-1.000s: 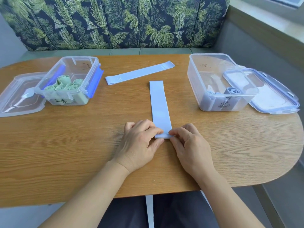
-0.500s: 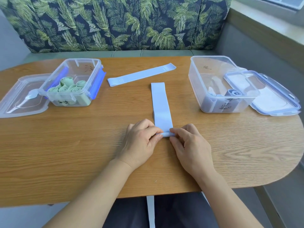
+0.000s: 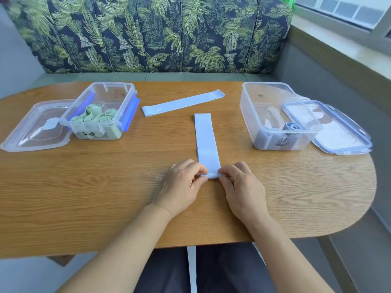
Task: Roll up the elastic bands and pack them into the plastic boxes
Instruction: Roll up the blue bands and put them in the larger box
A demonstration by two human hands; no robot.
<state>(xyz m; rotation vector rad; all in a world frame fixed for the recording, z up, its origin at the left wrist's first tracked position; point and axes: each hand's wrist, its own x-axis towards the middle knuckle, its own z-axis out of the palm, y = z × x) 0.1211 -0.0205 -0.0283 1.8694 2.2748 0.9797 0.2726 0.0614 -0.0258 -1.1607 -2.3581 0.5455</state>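
Since a second ago the near end of the blue elastic band (image 3: 206, 140), flat on the desk (image 3: 84, 187), has curled into a first small roll, pinched at each side by the left hand (image 3: 182, 182) and right hand (image 3: 243, 187), so rolling has only begun

Oval wood-grain table (image 3: 84, 197), rounded end on R, bench backrest (image 3: 148, 34) w/ dark palm-leaf print behind it, grey-green seat cushion (image 3: 190, 77), window (image 3: 349, 11) top R, pale sill (image 3: 342, 51) below, grey wall (image 3: 12, 60) on L, daylight from R.
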